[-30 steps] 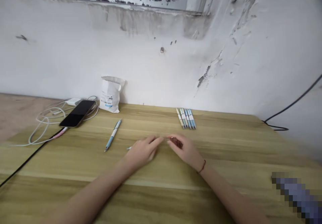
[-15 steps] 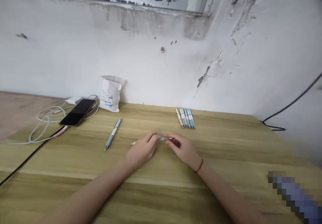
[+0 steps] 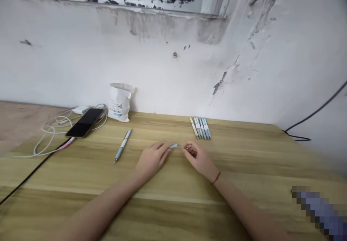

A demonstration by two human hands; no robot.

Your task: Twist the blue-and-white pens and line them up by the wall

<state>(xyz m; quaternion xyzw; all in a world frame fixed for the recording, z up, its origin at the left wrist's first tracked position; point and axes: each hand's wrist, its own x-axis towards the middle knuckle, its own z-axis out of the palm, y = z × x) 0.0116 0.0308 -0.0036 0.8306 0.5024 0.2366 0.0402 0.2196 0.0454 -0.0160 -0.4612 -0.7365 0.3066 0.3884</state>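
Note:
My left hand (image 3: 154, 158) is closed around a light blue pen barrel (image 3: 174, 146), whose end sticks out past the fingertips towards the right. Most of that barrel is hidden under the fingers. Just across a small gap, my right hand (image 3: 199, 158) pinches a small dark metallic pen tip (image 3: 186, 148) between thumb and forefinger. A whole blue and white pen (image 3: 123, 146) lies slantwise on the table, left of my left hand. Beyond my right hand, several pens (image 3: 200, 128) lie side by side in a row.
A black phone (image 3: 85, 123) rests among white cables (image 3: 51, 129) at the left, with a black cord (image 3: 29, 177) running to the front. A white packet (image 3: 119, 102) stands against the wall. Another black cable (image 3: 317, 114) hangs at the right. A pixelated patch (image 3: 321, 212) covers the lower right.
My right hand has moved slightly right, away from the left, with the metallic tip in its fingers. A gap now separates the tip from the pen barrel.

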